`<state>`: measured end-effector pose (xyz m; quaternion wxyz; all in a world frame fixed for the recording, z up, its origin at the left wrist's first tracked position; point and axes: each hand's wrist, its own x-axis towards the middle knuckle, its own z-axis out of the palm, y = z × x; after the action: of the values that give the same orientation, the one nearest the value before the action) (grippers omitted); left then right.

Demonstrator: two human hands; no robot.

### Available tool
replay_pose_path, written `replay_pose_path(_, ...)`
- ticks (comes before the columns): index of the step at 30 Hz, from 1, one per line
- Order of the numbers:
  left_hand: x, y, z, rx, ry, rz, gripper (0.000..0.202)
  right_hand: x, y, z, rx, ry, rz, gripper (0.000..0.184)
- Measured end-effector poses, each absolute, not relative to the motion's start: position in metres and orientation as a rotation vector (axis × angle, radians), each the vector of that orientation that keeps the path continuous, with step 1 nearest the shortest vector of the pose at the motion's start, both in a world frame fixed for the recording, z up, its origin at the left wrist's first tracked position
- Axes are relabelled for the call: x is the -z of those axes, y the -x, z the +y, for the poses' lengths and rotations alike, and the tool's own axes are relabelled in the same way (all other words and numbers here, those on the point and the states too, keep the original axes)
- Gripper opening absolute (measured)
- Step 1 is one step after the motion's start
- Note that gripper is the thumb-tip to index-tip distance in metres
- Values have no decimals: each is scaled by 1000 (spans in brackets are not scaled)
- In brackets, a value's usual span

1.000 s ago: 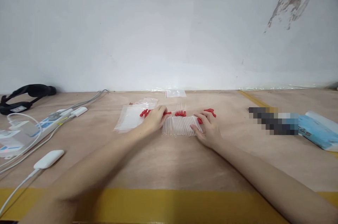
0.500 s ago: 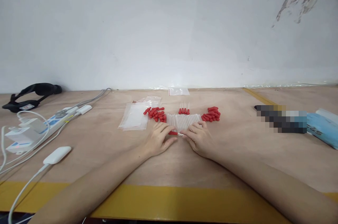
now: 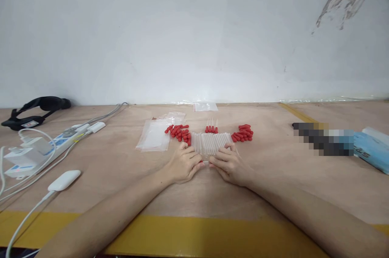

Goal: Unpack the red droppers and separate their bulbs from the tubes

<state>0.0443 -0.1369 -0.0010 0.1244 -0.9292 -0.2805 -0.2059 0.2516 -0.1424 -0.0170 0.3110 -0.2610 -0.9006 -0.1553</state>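
My left hand (image 3: 184, 165) is closed around a red rubber bulb (image 3: 201, 162), mostly covered by its fingers. My right hand (image 3: 230, 165) pinches a clear glass dropper tube (image 3: 206, 163), whose middle shows between the two hands. How far the tube sits in the bulb is hidden. Just beyond my fingers lies a row of clear tubes (image 3: 211, 143), side by side. A pile of red bulbs (image 3: 180, 131) flanks the row on the left, and another bulb pile (image 3: 243, 133) is on the right. Behind the row lie several droppers (image 3: 212, 129) with red bulbs fitted.
Clear plastic bags (image 3: 152, 136) lie left of the bulbs, and a small bag (image 3: 206, 107) rests by the wall. Further left are a power strip (image 3: 62, 141), a white cabled device (image 3: 64, 180) and a black headband (image 3: 36, 111). A blue packet (image 3: 369, 150) is at the right.
Both hands have come slightly closer to me, with the bulb and tube between them. The left fingers now cover more of the red bulb.
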Motion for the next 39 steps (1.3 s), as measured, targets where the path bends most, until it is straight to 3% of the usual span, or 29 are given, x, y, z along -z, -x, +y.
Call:
replay_pose_path(6,-1,-31,-140,633,2756,-932,28,14,-272,-141,531,745,-2324,24)
replay_pose_path(13,-33,9,-103,939,2579,-1592,31,2,-284,-115,552,1271,-1988,25)
replay_pose_path(18,-53,25,-52,848,2338,-1936,29,6,-273,-104,518,1486,-1992,26)
replay_pose_path(29,-37,2,-17,606,2183,-2013,19,19,-270,-103,682,1380,-2091,23)
replay_pose_path(39,-52,1,-22,584,2105,-2059,39,19,-269,-106,594,1387,-2151,38)
